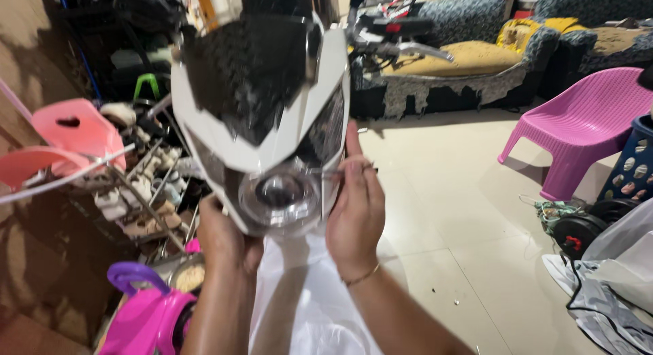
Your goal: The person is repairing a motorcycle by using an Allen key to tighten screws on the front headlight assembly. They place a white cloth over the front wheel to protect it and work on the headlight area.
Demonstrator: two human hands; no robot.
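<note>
- A white plastic sheet (306, 307) hangs nearest, between the 2 forearms, under the headlight fairing (262, 124).
- The left hand (224, 239) cups the lower left edge of the fairing from below; its fingers go behind the white shell, so how tightly they curl I cannot tell.
- The right hand (355, 209) presses flat against the lower right side of the fairing, fingers stretched upward and together, thumb toward the round lens (280, 192). A thin bracelet (360, 277) sits on that wrist.
- The fairing is held upright in the air at the middle of the view: white shell, dark windscreen on top, 1 clear round lens at the bottom. It blocks much of what lies behind it.
- At the lower left stands a pink and purple toy car (146, 314), near the left forearm.
- Left of the fairing, a shoe rack (143, 198) holds many shoes, with a pink plastic chair (71, 127) beside it.
- On the right, dumbbell weights (578, 232) lie on the tiled floor (449, 192), next to a blue basket (629, 168).
- Further right stands a purple plastic chair (578, 130).
- A motorcycle handlebar (394, 42) shows just behind the fairing.
- Farthest back, a worn sofa (469, 62) with a yellow seat cover lines the wall.
</note>
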